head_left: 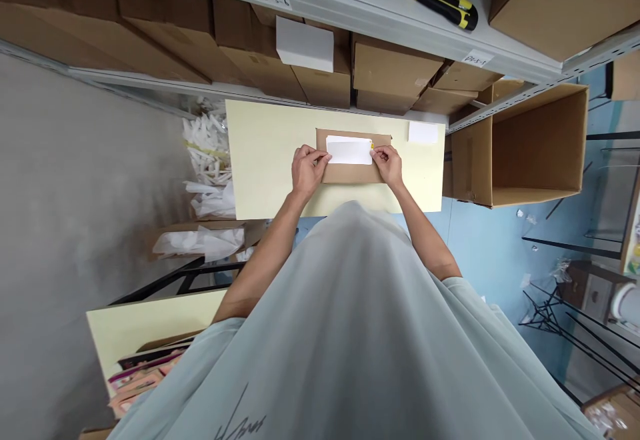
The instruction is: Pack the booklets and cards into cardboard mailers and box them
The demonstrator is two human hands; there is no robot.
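Note:
A flat brown cardboard package lies on the pale yellow table in front of me. Over its upper middle is a blank white label, with a small yellow mark close to its right end. My left hand pinches the label's left end between thumb and fingers. At the opposite end, my right hand grips the label's edge the same way, beside the yellow mark. Whether the label is stuck to the cardboard or held just above it, I cannot tell. Another white paper piece rests at the table's right back.
A grey metal shelf with boxes runs along the back, carrying box cutters. An open cardboard box stands right of the table. Crumpled white packing material is piled at left.

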